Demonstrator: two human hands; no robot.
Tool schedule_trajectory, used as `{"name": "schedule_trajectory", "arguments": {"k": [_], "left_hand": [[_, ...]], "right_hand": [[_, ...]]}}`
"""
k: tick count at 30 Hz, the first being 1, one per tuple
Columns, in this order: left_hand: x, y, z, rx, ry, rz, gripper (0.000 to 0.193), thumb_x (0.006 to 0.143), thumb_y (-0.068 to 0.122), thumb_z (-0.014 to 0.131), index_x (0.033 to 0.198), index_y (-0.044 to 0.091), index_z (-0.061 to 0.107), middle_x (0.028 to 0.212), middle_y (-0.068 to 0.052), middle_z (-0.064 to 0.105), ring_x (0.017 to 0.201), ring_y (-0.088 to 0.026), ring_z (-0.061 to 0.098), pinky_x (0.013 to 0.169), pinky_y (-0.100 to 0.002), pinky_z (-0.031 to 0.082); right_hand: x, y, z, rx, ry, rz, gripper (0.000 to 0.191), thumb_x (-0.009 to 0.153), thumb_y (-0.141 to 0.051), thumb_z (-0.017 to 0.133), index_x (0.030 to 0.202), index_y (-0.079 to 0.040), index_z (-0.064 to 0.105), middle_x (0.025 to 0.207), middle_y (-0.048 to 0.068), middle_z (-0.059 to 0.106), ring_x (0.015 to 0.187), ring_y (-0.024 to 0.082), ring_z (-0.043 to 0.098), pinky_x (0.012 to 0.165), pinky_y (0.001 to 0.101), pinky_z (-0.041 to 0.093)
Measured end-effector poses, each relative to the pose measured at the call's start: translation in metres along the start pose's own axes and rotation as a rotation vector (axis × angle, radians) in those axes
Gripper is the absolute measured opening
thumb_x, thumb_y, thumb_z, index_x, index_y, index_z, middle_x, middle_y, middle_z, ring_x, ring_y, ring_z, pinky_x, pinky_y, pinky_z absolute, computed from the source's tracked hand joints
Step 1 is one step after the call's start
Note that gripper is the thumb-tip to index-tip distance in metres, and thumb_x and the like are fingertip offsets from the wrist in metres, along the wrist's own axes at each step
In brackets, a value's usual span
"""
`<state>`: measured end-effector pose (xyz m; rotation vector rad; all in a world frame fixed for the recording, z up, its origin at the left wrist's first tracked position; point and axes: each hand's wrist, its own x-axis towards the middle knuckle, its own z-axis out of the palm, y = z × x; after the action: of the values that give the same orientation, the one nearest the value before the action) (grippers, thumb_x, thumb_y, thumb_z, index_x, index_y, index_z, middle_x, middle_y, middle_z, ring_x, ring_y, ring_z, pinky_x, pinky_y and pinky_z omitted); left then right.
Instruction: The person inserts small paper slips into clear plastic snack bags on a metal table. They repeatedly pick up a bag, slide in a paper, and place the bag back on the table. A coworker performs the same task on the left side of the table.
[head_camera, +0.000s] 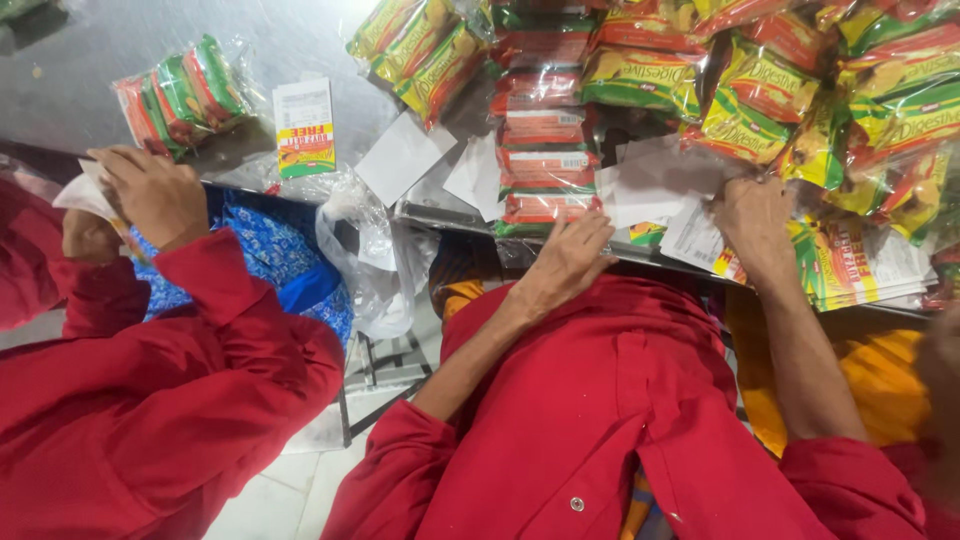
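- Two hands work at the near edge of a steel table (90, 60); both are yours, with red sleeves pushed up the forearms.
- Your left hand (570, 255) lies palm down on the table edge, fingers extended and close together, fingertips touching the lowest pack of a column of red biscuit packs (545, 140). It grips nothing.
- Your right hand (752, 225) rests on a pile of loose white slips (650, 185), fingers curled down onto the paper. You cannot tell whether they pinch a slip.
- Just right of that hand lies a stack of printed leaflets (850, 265), yellow and green, at the table edge.
- Beyond both hands sits a heap of green and yellow biscuit packs (790, 90) in clear wrap.
- At far left, a co-worker's hand (150, 195), also red-sleeved, closes on white paper (80, 195).
- Near it stands a wrapped bundle of packs (180, 95), with a single leaflet (304, 128) beside it.
- An empty clear bag (365, 250) hangs off the table edge between the two people.
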<state>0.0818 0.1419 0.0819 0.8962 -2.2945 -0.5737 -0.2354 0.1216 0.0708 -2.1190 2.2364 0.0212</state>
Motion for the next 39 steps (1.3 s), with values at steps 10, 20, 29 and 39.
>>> {"name": "schedule_trajectory", "arguments": {"k": [10,20,29,39], "left_hand": [[0.063,0.015,0.05,-0.42,0.053,-0.322,0.029,0.095,0.013,0.068,0.115,-0.008,0.063,0.093,-0.024,0.07,0.082,-0.034,0.071,0.072,-0.042,0.056],[0.064,-0.003,0.101,-1.191,0.245,-0.614,0.024,0.104,0.02,0.067,0.103,-0.004,0.07,0.082,-0.003,0.068,0.075,-0.008,0.062,0.068,-0.023,0.052],[0.061,0.022,0.083,-1.165,0.324,-0.403,0.021,0.103,0.01,0.068,0.121,-0.002,0.066,0.1,-0.001,0.071,0.093,-0.005,0.065,0.079,-0.021,0.054],[0.059,0.031,0.054,-0.97,0.377,-0.279,0.032,0.099,0.002,0.073,0.129,-0.002,0.063,0.092,-0.003,0.073,0.095,-0.006,0.065,0.086,-0.023,0.058]], "right_hand": [[-0.018,-0.006,-0.046,0.529,0.32,-0.138,0.013,0.11,-0.008,0.061,0.107,0.003,0.067,0.103,0.022,0.071,0.101,0.04,0.067,0.088,0.0475,0.053],[-0.032,-0.061,-0.129,0.316,0.651,-0.252,0.028,0.091,0.005,0.063,0.119,0.003,0.069,0.115,0.024,0.071,0.106,0.042,0.067,0.09,0.0472,0.053],[-0.068,-0.085,-0.076,0.799,0.434,-0.141,0.029,0.091,-0.007,0.088,0.115,0.002,0.074,0.108,0.015,0.075,0.096,0.022,0.073,0.086,0.0314,0.058],[-0.067,-0.078,-0.038,1.627,0.121,0.2,0.017,0.103,-0.01,0.073,0.109,0.005,0.074,0.096,0.008,0.075,0.086,0.012,0.072,0.085,0.0255,0.06]]}}
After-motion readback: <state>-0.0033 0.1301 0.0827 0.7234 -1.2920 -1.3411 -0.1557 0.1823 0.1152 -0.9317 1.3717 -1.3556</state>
